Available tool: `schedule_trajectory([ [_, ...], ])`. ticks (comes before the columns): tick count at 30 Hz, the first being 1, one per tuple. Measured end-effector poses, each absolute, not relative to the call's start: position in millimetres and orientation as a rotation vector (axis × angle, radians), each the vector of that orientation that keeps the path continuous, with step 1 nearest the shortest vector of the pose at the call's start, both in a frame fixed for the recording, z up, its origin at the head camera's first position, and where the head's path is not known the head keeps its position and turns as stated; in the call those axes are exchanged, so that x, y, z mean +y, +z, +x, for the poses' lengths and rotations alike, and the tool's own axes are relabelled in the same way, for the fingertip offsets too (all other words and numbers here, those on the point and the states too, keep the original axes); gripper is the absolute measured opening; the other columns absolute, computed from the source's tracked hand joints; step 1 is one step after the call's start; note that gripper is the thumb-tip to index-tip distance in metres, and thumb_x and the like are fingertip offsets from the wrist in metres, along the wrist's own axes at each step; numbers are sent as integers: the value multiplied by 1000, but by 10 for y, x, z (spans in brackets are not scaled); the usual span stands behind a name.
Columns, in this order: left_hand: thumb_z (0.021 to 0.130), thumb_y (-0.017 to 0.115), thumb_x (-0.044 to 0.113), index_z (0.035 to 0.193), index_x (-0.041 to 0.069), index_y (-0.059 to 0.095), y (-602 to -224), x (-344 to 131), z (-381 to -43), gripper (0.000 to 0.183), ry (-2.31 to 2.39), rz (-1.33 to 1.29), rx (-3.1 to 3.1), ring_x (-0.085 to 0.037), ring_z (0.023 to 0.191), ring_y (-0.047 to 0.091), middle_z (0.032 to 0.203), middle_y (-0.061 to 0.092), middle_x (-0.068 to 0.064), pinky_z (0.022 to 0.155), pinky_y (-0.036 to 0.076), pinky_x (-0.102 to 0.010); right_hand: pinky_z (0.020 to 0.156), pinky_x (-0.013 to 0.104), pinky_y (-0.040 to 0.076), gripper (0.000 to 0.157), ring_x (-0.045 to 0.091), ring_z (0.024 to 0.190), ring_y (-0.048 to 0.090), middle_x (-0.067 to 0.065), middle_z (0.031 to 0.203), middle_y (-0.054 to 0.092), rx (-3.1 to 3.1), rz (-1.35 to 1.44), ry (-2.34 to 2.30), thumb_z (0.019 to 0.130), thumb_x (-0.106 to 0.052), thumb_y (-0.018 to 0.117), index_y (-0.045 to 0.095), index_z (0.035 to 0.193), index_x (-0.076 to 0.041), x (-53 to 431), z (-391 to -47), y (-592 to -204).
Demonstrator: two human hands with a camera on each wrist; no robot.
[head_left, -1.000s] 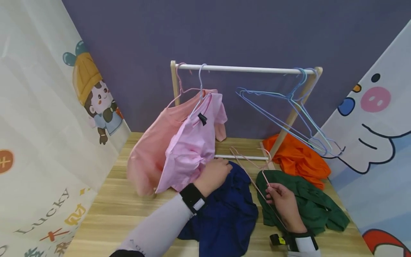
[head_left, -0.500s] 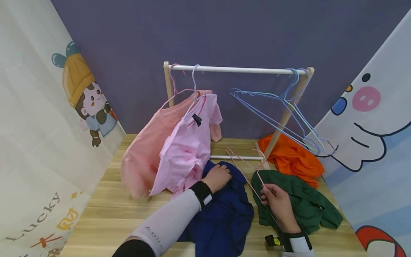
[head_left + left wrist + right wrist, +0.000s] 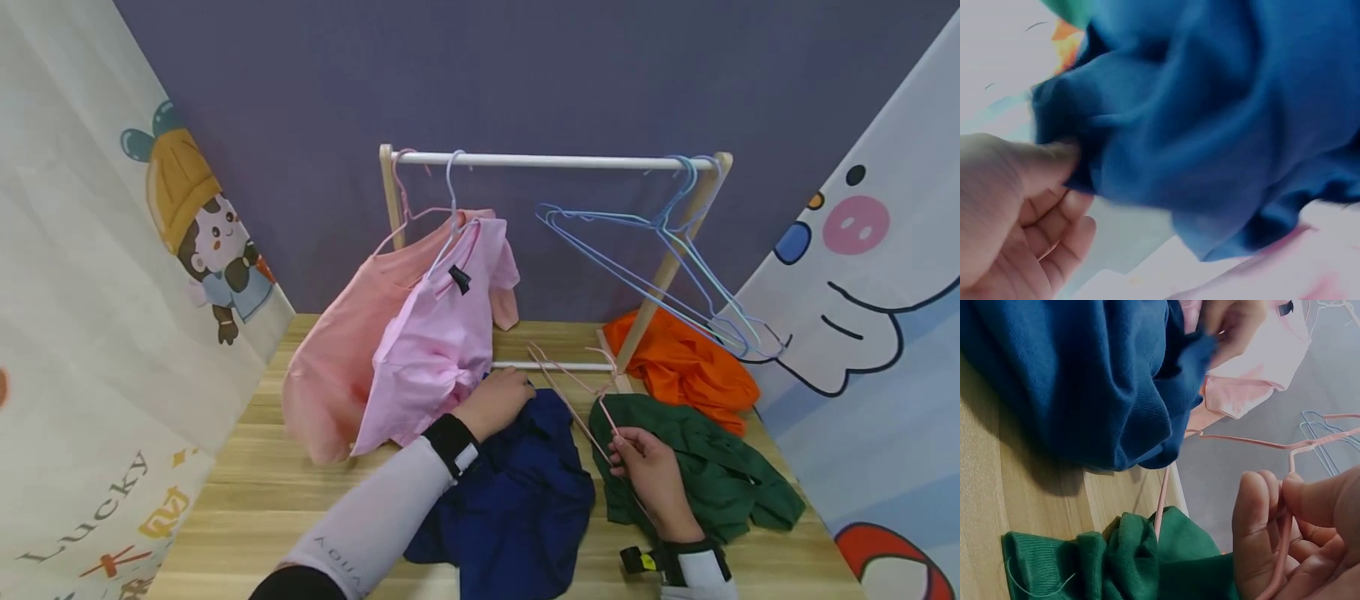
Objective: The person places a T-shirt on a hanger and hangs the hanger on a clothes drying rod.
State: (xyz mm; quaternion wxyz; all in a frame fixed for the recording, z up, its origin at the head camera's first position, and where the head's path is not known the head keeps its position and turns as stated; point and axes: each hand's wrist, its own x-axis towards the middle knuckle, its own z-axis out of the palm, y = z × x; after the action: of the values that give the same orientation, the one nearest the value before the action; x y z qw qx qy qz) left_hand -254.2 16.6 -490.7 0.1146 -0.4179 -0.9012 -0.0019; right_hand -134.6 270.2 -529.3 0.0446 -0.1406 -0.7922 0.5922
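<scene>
My left hand [image 3: 495,404] pinches the edge of a dark blue garment [image 3: 525,500] between thumb and fingers. In the left wrist view, the raised cloth [image 3: 1166,125] hangs in folds beyond the thumb. The lower part of the garment lies on the table. My right hand [image 3: 654,479] holds a pink wire hanger [image 3: 1241,440] by one side, between thumb and curled fingers. That hanger is tilted, its hook towards the rack and part of its frame over a green garment [image 3: 697,467].
A white-barred rack [image 3: 555,161] stands at the back. On its left hang a peach shirt [image 3: 337,358] and a pink shirt [image 3: 442,342]; blue and green hangers [image 3: 660,225] hang right. An orange garment [image 3: 682,367] lies by the right post. The wooden table [image 3: 247,517] shows at the left.
Since half a second ago, my left hand has moved slightly up and left, lifting the blue garment's far edge. My right hand stays in place with the hanger. The head view has shifted a little.
</scene>
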Motion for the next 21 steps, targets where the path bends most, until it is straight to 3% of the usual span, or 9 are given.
schedule_trajectory([
  [7, 99, 65, 10, 108, 9, 74, -4544, 46, -2521, 12, -576, -1313, -2677, -21, 104, 71, 108, 74, -6, 97, 54, -36, 68, 26, 62, 27, 23, 79, 71, 24, 103, 70, -2432, -434, 1801, 106, -10, 58, 62, 126, 9, 2686, -1340, -5263],
  [15, 106, 59, 20, 110, 11, 66, -4166, -26, -2381, 12, -1106, -1136, -2693, -16, 96, 68, 105, 72, -3, 90, 54, -33, 68, 26, 62, 26, 18, 81, 69, 24, 104, 70, -2431, -426, 1796, 106, -8, 57, 62, 125, 9, 2672, -1322, -5264],
  [21, 107, 59, 22, 107, 10, 64, -3782, -179, -2192, 14, -1137, -1070, -2608, -18, 97, 69, 105, 72, -4, 90, 55, -35, 69, 26, 62, 26, 19, 82, 69, 25, 106, 69, -2453, -425, 1778, 107, -9, 57, 62, 126, 8, 2668, -1332, -5251],
])
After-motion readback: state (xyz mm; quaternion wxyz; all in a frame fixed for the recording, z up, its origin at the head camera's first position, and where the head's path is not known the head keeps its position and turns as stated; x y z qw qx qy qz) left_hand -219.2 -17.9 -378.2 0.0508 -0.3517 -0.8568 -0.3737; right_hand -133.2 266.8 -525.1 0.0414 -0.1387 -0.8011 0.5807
